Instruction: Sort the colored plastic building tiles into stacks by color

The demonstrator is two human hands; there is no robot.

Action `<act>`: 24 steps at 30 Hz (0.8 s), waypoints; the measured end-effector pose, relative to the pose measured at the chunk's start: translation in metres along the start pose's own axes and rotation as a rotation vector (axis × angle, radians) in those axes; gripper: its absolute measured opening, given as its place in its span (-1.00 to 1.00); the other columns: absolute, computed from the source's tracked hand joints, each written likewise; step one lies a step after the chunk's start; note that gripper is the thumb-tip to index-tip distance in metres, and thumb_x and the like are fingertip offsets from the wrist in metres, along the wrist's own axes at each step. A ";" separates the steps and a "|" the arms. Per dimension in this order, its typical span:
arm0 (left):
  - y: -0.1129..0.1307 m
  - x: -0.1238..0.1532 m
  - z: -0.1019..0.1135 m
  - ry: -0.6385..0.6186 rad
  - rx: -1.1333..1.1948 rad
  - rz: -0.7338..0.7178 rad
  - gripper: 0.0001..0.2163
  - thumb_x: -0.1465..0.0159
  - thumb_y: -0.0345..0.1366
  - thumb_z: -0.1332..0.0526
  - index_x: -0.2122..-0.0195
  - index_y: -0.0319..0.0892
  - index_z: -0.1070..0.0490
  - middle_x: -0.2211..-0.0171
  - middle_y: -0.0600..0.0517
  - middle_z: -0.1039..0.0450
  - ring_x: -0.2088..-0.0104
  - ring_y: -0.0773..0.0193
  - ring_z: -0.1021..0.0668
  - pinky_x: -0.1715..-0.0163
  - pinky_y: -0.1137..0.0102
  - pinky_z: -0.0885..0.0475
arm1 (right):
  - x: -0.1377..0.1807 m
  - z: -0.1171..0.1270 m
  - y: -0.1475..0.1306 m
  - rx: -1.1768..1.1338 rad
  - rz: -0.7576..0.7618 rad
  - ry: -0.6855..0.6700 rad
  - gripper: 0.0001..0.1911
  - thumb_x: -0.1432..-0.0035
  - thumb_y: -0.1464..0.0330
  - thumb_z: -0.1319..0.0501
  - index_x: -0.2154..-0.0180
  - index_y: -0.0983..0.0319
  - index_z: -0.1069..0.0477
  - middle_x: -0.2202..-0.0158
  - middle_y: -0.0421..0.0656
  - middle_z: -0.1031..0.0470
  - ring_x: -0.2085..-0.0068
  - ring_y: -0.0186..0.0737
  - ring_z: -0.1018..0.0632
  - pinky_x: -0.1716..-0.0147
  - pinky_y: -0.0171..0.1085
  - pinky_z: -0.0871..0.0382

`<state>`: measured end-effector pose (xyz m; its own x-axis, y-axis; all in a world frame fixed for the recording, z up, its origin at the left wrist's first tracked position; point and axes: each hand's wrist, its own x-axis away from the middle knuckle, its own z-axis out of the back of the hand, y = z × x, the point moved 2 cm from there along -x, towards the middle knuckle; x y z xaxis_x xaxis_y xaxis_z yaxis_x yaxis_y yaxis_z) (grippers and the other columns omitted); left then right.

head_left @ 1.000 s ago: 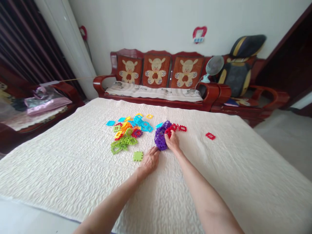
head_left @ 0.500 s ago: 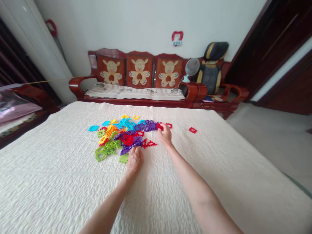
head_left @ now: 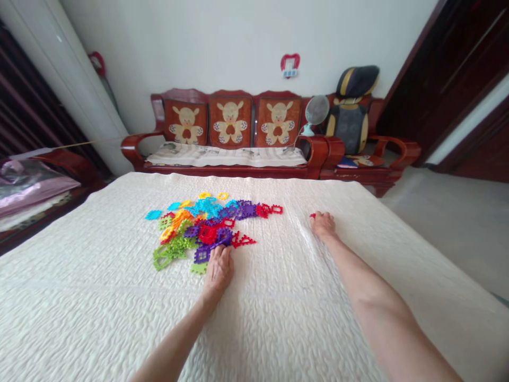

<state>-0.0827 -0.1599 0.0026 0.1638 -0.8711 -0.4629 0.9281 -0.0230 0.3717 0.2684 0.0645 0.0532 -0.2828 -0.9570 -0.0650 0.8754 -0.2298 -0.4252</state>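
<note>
A heap of toothed plastic building pieces in several colours lies on the quilted white cover. At its near edge my left hand has its fingers curled together on a purple building piece; the fingertips are partly hidden. A purple window-like piece and a green piece lie just left of that hand. A red triangular piece lies to its right. Away from the heap, my right hand closes over a small red building piece, mostly covered by the fingers.
Lime green pieces, light blue pieces and orange pieces make up the heap's left and far parts. Red pieces trail off its right end. Behind the covered surface stand a wooden sofa and a fan.
My right hand has moved right, from the red pieces at the heap's end to the lone red piece. My left hand stays at the heap's near edge. The view has shifted slightly.
</note>
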 end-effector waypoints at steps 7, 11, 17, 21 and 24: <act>0.005 -0.003 0.007 -0.059 -0.061 -0.014 -0.70 -0.30 -0.46 -0.01 0.12 -0.14 -0.50 0.18 -0.11 -0.49 0.11 0.09 -0.48 0.04 0.17 -0.42 | 0.051 -0.017 -0.079 -0.335 0.426 0.043 -0.57 -0.24 0.22 -0.12 -0.05 0.29 -0.43 -0.02 0.10 -0.47 -0.09 0.00 -0.44 -0.14 -0.09 -0.29; 0.009 -0.004 0.012 -0.080 -0.057 -0.015 -0.72 -0.30 -0.45 0.00 0.18 -0.15 -0.52 0.19 -0.11 -0.48 0.11 0.09 -0.47 0.05 0.21 -0.40 | 0.107 -0.044 -0.098 -0.496 0.616 0.064 -0.56 -0.21 0.23 -0.10 -0.07 0.25 -0.40 -0.08 0.06 -0.46 -0.14 -0.02 -0.43 -0.18 -0.01 -0.29; 0.015 -0.002 0.014 -0.129 -0.037 -0.036 -0.71 -0.30 -0.46 0.00 0.19 -0.17 -0.53 0.13 -0.13 -0.49 0.08 0.10 -0.48 0.00 0.21 -0.37 | 0.137 -0.045 -0.031 -0.044 0.471 -0.003 -0.54 -0.27 0.28 -0.03 -0.12 0.29 -0.40 -0.23 0.10 -0.37 -0.26 0.01 -0.32 -0.27 0.01 -0.13; 0.017 0.003 0.019 -0.160 -0.034 -0.043 -0.69 -0.31 -0.46 0.02 0.15 -0.18 -0.52 0.09 -0.16 -0.49 0.05 0.08 -0.47 -0.03 0.17 -0.36 | 0.147 -0.024 -0.002 0.155 0.212 0.003 -0.44 -0.33 0.12 0.02 -0.24 0.20 -0.32 -0.37 0.04 -0.17 -0.34 0.18 -0.18 -0.25 0.18 -0.06; 0.024 0.004 0.021 -0.190 -0.037 -0.060 -0.68 -0.31 -0.47 0.02 0.12 -0.17 -0.52 0.10 -0.13 -0.49 0.05 0.12 -0.47 -0.03 0.21 -0.37 | 0.157 -0.017 0.004 0.200 0.075 -0.002 -0.35 -0.33 0.02 0.07 -0.30 0.19 -0.25 -0.41 0.05 -0.08 -0.36 0.32 -0.12 -0.22 0.28 -0.01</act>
<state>-0.0673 -0.1743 0.0265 0.0446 -0.9457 -0.3221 0.9464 -0.0632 0.3167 0.2209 -0.0831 0.0257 -0.2134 -0.9730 -0.0882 0.9545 -0.1883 -0.2312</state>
